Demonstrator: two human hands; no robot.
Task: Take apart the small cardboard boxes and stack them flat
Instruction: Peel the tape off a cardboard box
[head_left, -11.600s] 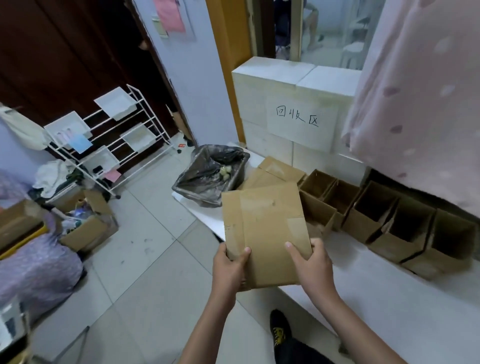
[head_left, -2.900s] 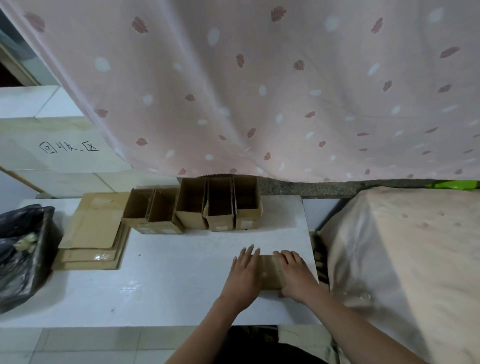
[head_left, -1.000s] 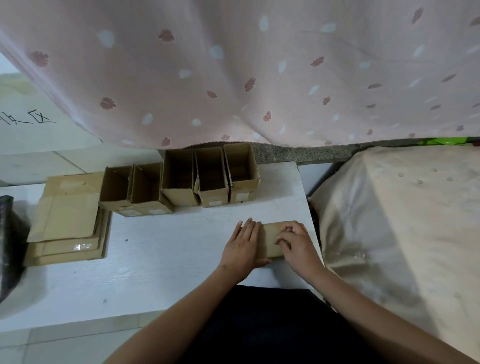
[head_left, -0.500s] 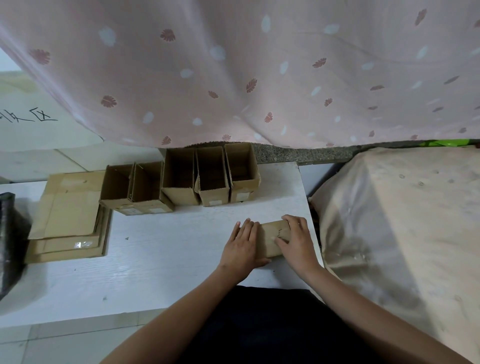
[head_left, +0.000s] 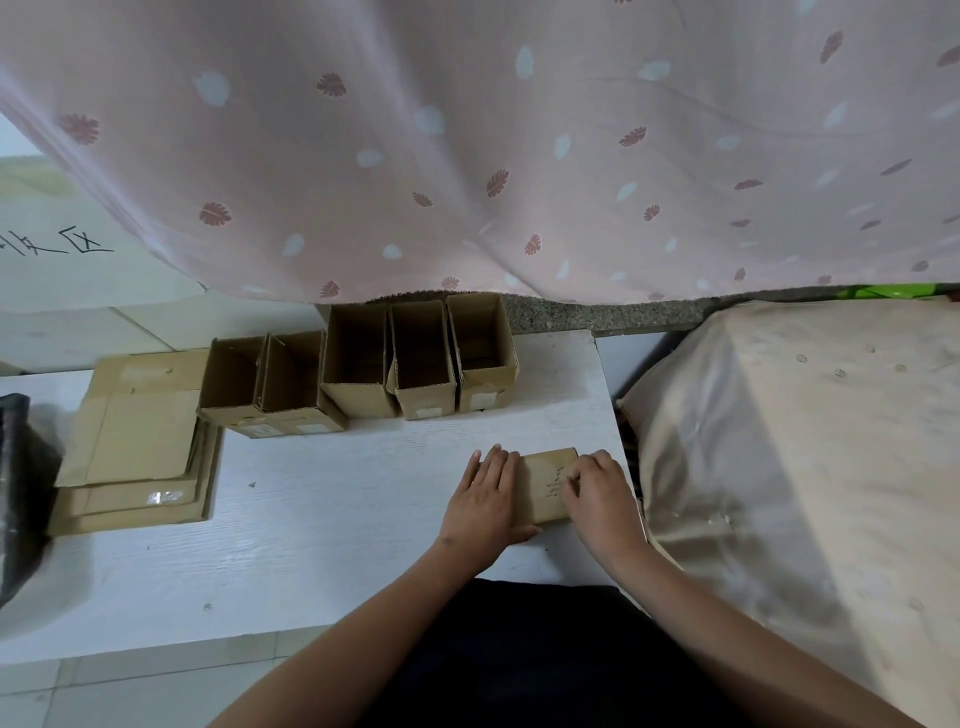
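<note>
A small closed cardboard box (head_left: 545, 483) lies on the white table (head_left: 311, 519) near its right front corner. My left hand (head_left: 485, 496) lies flat against the box's left side, fingers straight. My right hand (head_left: 597, 493) sits on the box's right part with its fingers curled down onto the top face. Several open small boxes (head_left: 421, 358) stand in a row at the back of the table. A stack of flattened cardboard (head_left: 135, 436) lies at the back left.
A pink patterned curtain (head_left: 519, 145) hangs over the back edge. A cloth-covered surface (head_left: 805, 441) stands right of the table. A black bag (head_left: 15, 493) sits at the left edge. A white block with handwriting (head_left: 62, 249) is at the far left.
My right hand's fingers have shifted over the box's top face and curled in. The left hand stays pressed on the box's left side. The box has barely moved.
</note>
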